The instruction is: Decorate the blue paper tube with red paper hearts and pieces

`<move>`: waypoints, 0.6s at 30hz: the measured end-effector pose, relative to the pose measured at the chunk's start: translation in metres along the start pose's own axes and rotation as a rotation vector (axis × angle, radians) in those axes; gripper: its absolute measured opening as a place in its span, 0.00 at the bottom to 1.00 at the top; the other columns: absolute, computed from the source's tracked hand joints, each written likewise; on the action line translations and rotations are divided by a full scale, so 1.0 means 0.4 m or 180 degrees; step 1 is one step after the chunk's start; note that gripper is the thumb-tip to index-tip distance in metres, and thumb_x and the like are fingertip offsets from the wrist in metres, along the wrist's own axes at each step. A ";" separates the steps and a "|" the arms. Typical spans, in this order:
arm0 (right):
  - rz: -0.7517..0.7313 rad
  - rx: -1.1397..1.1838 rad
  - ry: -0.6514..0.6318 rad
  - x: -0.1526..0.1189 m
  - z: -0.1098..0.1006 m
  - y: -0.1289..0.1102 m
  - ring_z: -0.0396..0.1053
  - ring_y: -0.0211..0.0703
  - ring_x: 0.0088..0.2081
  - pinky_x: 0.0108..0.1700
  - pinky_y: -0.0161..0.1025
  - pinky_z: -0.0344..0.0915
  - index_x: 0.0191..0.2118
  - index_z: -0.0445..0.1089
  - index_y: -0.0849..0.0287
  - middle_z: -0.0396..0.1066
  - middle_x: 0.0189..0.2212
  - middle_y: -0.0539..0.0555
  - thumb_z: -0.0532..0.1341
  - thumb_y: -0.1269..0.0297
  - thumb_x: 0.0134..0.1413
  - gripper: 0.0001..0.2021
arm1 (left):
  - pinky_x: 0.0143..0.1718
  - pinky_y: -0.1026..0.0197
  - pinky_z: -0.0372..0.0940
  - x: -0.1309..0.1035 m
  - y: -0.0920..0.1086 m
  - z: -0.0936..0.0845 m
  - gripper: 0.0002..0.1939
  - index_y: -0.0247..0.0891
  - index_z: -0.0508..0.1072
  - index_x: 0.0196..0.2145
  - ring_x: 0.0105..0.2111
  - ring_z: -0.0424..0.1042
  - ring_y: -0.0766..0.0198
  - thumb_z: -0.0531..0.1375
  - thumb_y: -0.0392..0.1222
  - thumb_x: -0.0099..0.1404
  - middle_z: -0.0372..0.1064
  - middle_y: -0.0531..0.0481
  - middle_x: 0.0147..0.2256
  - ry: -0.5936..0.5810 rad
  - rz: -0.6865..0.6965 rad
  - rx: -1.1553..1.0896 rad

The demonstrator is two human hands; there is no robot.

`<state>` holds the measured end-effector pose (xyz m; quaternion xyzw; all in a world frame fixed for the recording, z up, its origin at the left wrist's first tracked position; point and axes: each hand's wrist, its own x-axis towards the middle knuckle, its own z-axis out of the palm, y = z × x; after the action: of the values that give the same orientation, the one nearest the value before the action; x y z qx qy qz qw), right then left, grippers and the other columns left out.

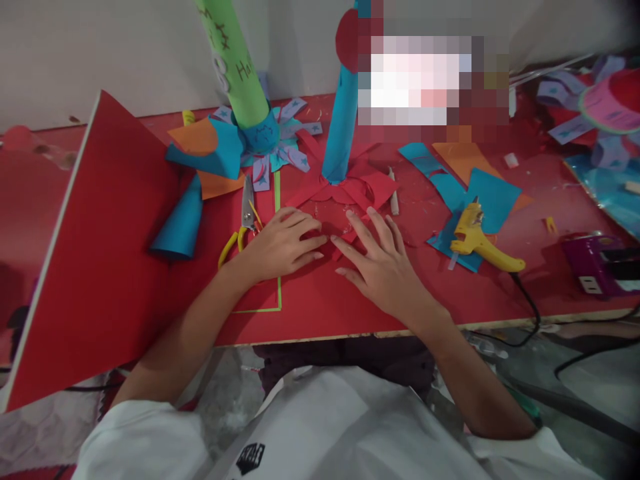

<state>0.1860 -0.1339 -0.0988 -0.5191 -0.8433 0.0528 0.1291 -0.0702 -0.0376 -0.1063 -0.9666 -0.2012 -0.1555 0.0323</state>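
Observation:
My left hand (285, 243) rests low over the red table, its fingers loosely curved and apart, with nothing visibly held. Opposite it, my right hand (380, 263) has its fingers spread, and the two index fingertips nearly meet. Just beyond both hands stands a blue paper tube (339, 127), upright with a slight tilt, on a base of red paper strips (373, 190). A red paper circle (349, 41) sits near its top. Some of my right fingertips are close to the red strips; whether they touch is unclear. Scissors (247, 207) with yellow handles lie beside my left hand.
A yellow glue gun (467, 233) lies on blue paper (500, 197) at right, its cord off the table edge. A purple power box (595, 263) is farther right. At left stand a red board (110, 253), a blue paper cone (181, 223) and a green tube (235, 67).

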 end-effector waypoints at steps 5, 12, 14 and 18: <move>-0.0013 0.0079 0.0122 0.009 0.004 -0.001 0.42 0.72 0.79 0.74 0.74 0.50 0.68 0.71 0.54 0.49 0.79 0.63 0.57 0.51 0.74 0.24 | 0.58 0.45 0.65 -0.001 0.000 0.002 0.16 0.43 0.79 0.55 0.52 0.75 0.52 0.56 0.51 0.80 0.78 0.42 0.50 0.0026 -0.0194 -0.0172; 0.0020 0.0444 0.1119 0.006 -0.020 0.013 0.66 0.59 0.69 0.68 0.61 0.65 0.51 0.77 0.54 0.76 0.59 0.61 0.58 0.65 0.73 0.10 | 0.50 0.47 0.64 0.002 0.002 -0.014 0.15 0.40 0.76 0.47 0.48 0.74 0.49 0.53 0.49 0.80 0.77 0.41 0.45 0.0093 -0.1270 -0.0012; -0.0082 0.0498 0.1363 0.012 -0.031 0.025 0.73 0.57 0.61 0.63 0.56 0.69 0.41 0.76 0.53 0.80 0.47 0.59 0.60 0.66 0.71 0.07 | 0.51 0.46 0.64 0.004 0.003 -0.018 0.15 0.39 0.75 0.47 0.50 0.73 0.46 0.55 0.53 0.79 0.76 0.40 0.46 0.0057 -0.1662 0.0061; -0.0312 0.0425 0.1567 0.045 -0.072 0.059 0.76 0.54 0.49 0.53 0.52 0.72 0.32 0.71 0.52 0.78 0.35 0.56 0.63 0.62 0.70 0.11 | 0.56 0.43 0.63 0.012 0.007 -0.017 0.23 0.39 0.73 0.47 0.52 0.72 0.43 0.61 0.63 0.73 0.74 0.39 0.48 -0.0206 -0.2153 0.0003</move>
<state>0.2064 -0.1083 -0.0736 -0.4651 -0.8053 -0.0259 0.3668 -0.0669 -0.0392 -0.0983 -0.8495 -0.5114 -0.1265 -0.0271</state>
